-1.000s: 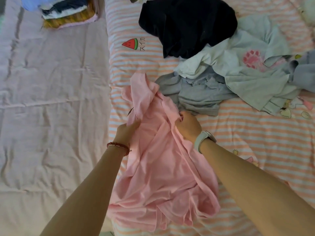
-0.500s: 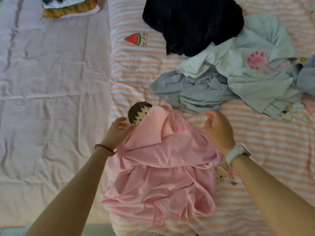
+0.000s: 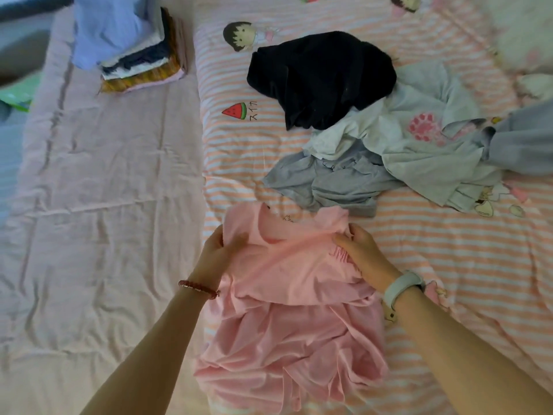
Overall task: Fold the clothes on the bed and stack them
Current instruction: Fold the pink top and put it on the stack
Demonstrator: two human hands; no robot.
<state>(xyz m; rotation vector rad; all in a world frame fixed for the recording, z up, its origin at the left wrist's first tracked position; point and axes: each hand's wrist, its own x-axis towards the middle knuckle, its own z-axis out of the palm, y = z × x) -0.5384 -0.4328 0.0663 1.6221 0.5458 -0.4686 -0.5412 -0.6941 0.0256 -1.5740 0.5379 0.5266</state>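
In the head view, the left hand (image 3: 216, 255) pinched one shoulder of the pink top (image 3: 287, 289), thumb curled over the cloth. The right hand (image 3: 363, 255) gripped the other shoulder, fingers bent into the fabric. The top lay on the bed (image 3: 449, 265) directly under both hands, its upper part fairly flat and its lower half bunched towards the wrists. It looked thin, limp and light, so it would sag unless held at both shoulders or along the seams. Beyond the right hand lay the grey (image 3: 332, 181), pale (image 3: 419, 139) and dark (image 3: 320, 82) clothes, unfolded. Far beyond the left hand sat the stack (image 3: 134, 52), probably folded pieces, though blurred.
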